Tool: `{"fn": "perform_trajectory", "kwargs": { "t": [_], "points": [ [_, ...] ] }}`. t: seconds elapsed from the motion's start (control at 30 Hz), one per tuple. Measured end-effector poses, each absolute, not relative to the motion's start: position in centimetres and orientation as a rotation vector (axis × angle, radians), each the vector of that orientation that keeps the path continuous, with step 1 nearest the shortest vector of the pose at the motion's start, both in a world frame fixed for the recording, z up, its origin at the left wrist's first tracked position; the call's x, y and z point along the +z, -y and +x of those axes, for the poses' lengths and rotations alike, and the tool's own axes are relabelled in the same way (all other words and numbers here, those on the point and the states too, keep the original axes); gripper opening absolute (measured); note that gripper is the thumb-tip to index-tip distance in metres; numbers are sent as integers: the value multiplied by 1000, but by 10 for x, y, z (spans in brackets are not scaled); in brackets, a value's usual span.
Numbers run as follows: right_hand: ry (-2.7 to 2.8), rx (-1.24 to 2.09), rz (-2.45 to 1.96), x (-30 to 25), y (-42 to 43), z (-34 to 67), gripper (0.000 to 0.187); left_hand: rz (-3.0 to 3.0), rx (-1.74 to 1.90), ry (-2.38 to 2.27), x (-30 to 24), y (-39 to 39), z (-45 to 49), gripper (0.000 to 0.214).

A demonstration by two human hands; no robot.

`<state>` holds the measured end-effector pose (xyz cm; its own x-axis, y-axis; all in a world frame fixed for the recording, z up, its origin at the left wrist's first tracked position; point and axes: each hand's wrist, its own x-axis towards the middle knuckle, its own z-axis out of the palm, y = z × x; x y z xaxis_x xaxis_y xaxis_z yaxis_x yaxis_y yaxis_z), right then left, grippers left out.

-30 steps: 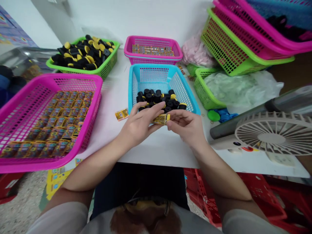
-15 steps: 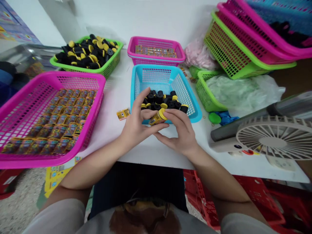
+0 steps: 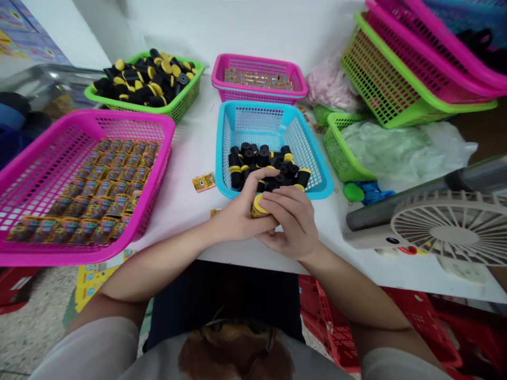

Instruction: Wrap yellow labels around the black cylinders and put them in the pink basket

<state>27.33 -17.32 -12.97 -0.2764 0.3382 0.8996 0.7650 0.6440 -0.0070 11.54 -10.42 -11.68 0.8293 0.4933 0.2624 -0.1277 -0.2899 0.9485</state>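
Both hands meet at the front of the white table point(image 3: 190, 158), closed around one small cylinder with a yellow cap point(image 3: 258, 207). My left hand point(image 3: 240, 211) wraps it from the left, and my right hand point(image 3: 291, 219) pinches its capped end. Just beyond them stands a blue basket point(image 3: 273, 121) holding several black and yellow cylinders point(image 3: 265, 166). A loose yellow label point(image 3: 203, 182) lies on the table left of the blue basket.
A large pink basket point(image 3: 83, 126) of labelled pieces stands at the left. A green basket point(image 3: 174, 105) of black and yellow cylinders and a small pink basket point(image 3: 259, 87) stand at the back. Stacked baskets point(image 3: 400, 79), plastic bags and a fan point(image 3: 447, 232) fill the right.
The hands have drawn back toward me from the blue basket's rim. The cylinder has turned so its yellow cap faces up, and both hands have closed tighter around it.
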Motion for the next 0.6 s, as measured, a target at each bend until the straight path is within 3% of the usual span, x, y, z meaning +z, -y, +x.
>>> {"fn": "perform_trajectory", "kwargs": {
  "t": [0.17,0.47,0.6],
  "points": [
    [1900,-524,-870,-139,170,273,49,1769,830,-418,-116,110,119,77],
    [1976,-562,-725,-136,177,282,29,1603,469,-23,-101,101,108,84],
    [1977,-569,-758,-137,173,289,25,1710,562,34,-105,92,111,76]
  ]
}}
